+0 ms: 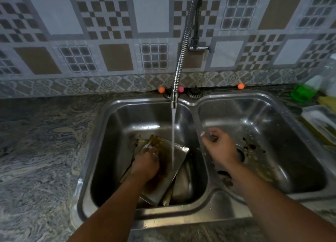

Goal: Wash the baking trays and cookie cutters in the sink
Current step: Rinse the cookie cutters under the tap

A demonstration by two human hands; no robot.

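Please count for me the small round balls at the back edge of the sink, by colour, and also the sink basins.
Orange balls: 2, one left of the tap hose and one further right
Pink balls: 1
Sink basins: 2, left and right
Total: 5

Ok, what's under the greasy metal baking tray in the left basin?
Under the greasy metal baking tray, another steel pan's edge shows at its right. Anything beneath its middle is covered.
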